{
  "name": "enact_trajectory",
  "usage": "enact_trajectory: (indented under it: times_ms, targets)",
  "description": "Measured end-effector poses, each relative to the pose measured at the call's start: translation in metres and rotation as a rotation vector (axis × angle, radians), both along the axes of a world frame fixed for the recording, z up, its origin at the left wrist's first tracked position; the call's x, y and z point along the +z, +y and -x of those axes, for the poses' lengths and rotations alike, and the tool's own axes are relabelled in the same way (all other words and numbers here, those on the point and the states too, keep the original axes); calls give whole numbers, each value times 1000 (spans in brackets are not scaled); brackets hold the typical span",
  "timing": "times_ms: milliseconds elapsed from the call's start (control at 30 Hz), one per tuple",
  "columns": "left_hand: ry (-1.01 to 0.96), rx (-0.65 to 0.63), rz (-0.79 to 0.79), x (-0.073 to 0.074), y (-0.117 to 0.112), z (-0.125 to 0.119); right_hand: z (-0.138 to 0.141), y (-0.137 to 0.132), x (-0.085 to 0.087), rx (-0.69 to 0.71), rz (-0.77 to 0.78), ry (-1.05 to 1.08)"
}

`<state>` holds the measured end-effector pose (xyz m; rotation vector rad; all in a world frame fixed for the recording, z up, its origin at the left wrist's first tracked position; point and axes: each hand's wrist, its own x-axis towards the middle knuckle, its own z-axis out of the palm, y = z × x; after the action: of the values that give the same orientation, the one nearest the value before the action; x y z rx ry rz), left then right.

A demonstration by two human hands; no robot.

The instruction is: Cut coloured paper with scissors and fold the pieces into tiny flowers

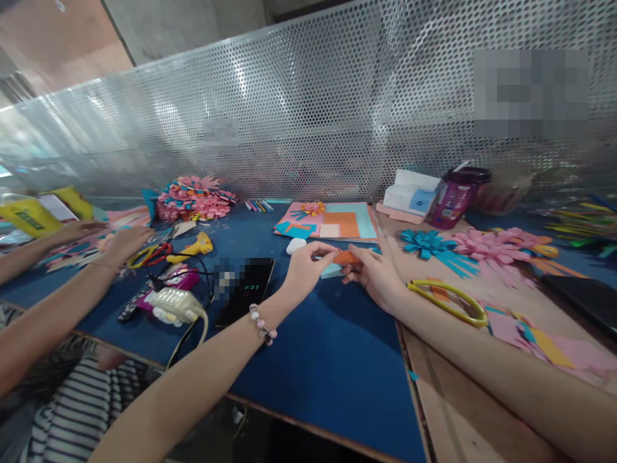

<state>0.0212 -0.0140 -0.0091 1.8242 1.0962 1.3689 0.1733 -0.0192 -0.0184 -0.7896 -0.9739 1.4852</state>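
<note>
Nearest the lens we record two bare forearms entering from the bottom edge and meeting at centre frame above a blue table mat [332, 360]. We find the left hand [303, 267], with a beaded bracelet [263, 326] on its wrist, narrowed to a pinch, its fingertips [331, 252] on the left end of a small orange paper piece [346, 257]. We find the right hand [373, 273] curled closed on the right end of the same piece, which is held just above the mat, slightly right of centre. A light-blue paper scrap [330, 271] sits directly beneath it; we cannot tell whether either hand grips it. Left of the left wrist lies a dark phone [245, 289], its screen lit, and beyond that a white power strip [173, 302] and a yellow glue gun [195, 247]. Right of the right forearm, yellow scissors [448, 299] rest on the bare wooden table [434, 386]. At centre, behind the hands, we note a collage card [337, 222] and a white oval object [295, 245]. Blue [427, 244] and pink [486, 244] paper flowers lie at right. At left of frame a co-worker's hand [126, 241] rests on the mat among paper cuttings. A perforated metal screen [337, 116] closes off the upper frame.
</note>
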Motion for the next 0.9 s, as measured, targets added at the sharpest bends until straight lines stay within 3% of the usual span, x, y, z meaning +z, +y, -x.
enact_trajectory:
  times_ms: [133,333,467,733,900]
  targets:
    - [-33,24,31,-2,2,1,0,-1,0,-11,-15,12]
    - [-259,13,212,-3,5,0,0,-1,-1,-13,-32,11]
    - [-343,28,218,-3,4,0,0,0,-5,22,-102,-17]
    - [-361,43,198,-4,6,-2,-1,6,-13,-59,-161,-176]
    - [-240,30,276,-1,2,-5,-4,7,-15,-85,-197,-228]
